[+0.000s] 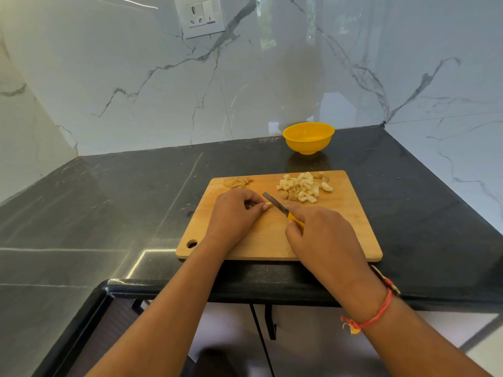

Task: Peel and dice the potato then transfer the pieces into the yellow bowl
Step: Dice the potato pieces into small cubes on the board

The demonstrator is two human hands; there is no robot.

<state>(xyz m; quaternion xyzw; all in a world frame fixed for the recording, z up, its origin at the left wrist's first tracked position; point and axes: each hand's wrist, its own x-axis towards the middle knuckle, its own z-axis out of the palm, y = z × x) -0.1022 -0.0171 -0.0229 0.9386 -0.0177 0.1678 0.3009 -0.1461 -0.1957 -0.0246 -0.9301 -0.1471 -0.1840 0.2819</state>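
Note:
On the wooden cutting board [340, 235] my left hand [234, 213] pinches a small strip of potato [269, 205] against the wood. My right hand [324, 240] grips a yellow-handled knife [276, 204], its blade resting right beside that strip. A heap of diced potato pieces [302, 187] lies at the board's far right. Potato peels [237, 182] sit at the board's far left corner. The yellow bowl [308, 137] stands on the counter behind the board, apart from it, and looks empty.
The black stone counter [122, 208] meets marble walls at the back and right. A wall socket [200, 16] is high on the back wall. The counter's front edge [245, 291] runs just below the board, with cabinet doors underneath.

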